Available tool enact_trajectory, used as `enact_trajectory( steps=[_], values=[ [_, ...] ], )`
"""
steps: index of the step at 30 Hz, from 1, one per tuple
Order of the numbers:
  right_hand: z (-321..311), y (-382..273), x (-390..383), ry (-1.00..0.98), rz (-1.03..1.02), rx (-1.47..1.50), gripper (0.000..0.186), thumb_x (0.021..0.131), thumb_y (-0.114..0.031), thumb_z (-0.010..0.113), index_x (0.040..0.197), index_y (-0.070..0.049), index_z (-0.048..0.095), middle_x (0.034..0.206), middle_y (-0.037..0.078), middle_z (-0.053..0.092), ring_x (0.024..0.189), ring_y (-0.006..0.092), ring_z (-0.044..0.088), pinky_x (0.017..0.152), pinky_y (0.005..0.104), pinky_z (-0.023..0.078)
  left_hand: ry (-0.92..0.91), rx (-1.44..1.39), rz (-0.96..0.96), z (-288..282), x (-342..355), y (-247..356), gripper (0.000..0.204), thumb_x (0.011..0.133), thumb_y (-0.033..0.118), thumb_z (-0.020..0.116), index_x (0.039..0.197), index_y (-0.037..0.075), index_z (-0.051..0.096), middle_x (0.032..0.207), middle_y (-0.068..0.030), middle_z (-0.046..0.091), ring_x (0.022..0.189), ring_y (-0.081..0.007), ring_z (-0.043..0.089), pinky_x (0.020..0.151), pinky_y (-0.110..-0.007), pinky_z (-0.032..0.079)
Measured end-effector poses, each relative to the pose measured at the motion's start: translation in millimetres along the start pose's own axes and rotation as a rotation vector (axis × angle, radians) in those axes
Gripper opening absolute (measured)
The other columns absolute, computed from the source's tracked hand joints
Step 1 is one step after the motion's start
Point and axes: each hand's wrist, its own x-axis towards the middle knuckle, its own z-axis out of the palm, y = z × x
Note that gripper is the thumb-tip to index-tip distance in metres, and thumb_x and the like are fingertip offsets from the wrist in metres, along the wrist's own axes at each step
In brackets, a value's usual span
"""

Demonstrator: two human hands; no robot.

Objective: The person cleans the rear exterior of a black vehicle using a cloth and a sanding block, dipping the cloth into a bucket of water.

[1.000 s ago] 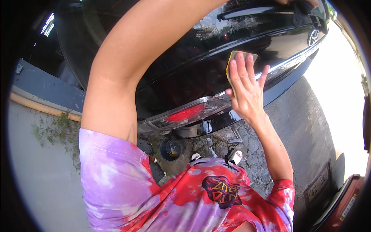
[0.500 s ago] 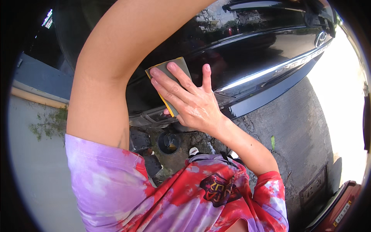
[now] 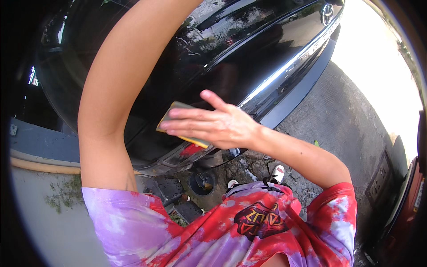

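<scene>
My right hand (image 3: pixel 222 127) lies with fingers stretched over a sponge (image 3: pixel 179 107) and holds it against the body of a black car (image 3: pixel 222 78). The sponge is flat, with a grey-green face and a yellow edge. One finger is spread apart from the others; the thumb is hidden. Just below the sponge, a red tail light (image 3: pixel 191 150) shows at the car's corner. My left arm (image 3: pixel 111 84) reaches up over the car and leaves the view at the top, so my left hand cannot be seen.
A dark bucket (image 3: pixel 202 181) stands on the ground below the car's corner, near my feet (image 3: pixel 277 173). A plant (image 3: pixel 66 193) grows at the left by a pale surface. On the right are a drain grate (image 3: pixel 379 178) and part of a red vehicle (image 3: pixel 404 218).
My right hand and the sponge have moved down and slightly left, and the fingers now point more to the left. The whole view has shifted, with the car's rear further left.
</scene>
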Motion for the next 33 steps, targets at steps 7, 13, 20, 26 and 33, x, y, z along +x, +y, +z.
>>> enact_trajectory(
  steps=[7,13,20,26,33],
  values=[
    [-58.6,105.1,-58.9,0.58,1.107,-0.17,0.071,0.109,-0.033,0.04,0.165,-0.004,0.008,0.171,0.025,0.006,0.159,0.0406,0.008,0.123,0.0653,0.006,-0.043,-0.107,0.063,-1.0,18.8,-6.1,0.03,0.074,0.008,0.073,0.102,0.014,0.067,0.101,-0.0109,0.065,0.099,-0.0358,0.064,0.085,-0.047,0.053],
    [-8.6,19.3,-25.5,0.475,0.882,-0.005,0.081,0.1,-0.035,0.055,0.164,-0.002,0.02,0.171,0.024,0.014,0.159,0.0416,0.009,0.121,0.0687,0.003,-0.081,-0.19,0.023,-7.8,19.4,-4.5,0.028,0.073,0.009,0.075,0.099,0.013,0.069,0.1,-0.0097,0.066,0.098,-0.0349,0.064,0.085,-0.045,0.052],
    [-44.1,105.3,-31.3,0.691,1.118,-0.146,0.08,0.1,-0.036,0.057,0.163,-0.002,0.02,0.171,0.022,0.016,0.158,0.042,0.011,0.122,0.0674,0.009,-0.198,-0.165,0.021,-14.0,24.5,0.3,0.033,0.068,0.005,0.075,0.1,0.011,0.068,0.104,-0.0102,0.067,0.1,-0.0356,0.065,0.087,-0.044,0.052],
    [-21.8,52.9,-52.3,0.526,0.842,-0.128,0.092,0.088,-0.038,0.071,0.163,-0.007,0.027,0.171,0.016,0.019,0.159,0.0345,0.015,0.122,0.0675,0.004,-0.185,-0.16,0.012,-0.9,40.6,9.4,0.034,0.067,0.005,0.075,0.099,0.01,0.067,0.105,-0.0125,0.066,0.101,-0.0359,0.065,0.088,-0.043,0.052],
    [-8.0,33.0,-27.1,0.737,1.135,0.233,0.082,0.103,-0.034,0.051,0.164,0.001,0.009,0.17,0.029,-0.003,0.155,0.0544,-0.008,0.115,0.076,-0.001,-0.315,-0.087,-0.093,-2.0,17.5,4.5,0.054,0.063,-0.011,0.074,0.111,0.014,0.067,0.131,-0.0074,0.064,0.121,-0.0337,0.062,0.101,-0.04,0.051]
  ],
)
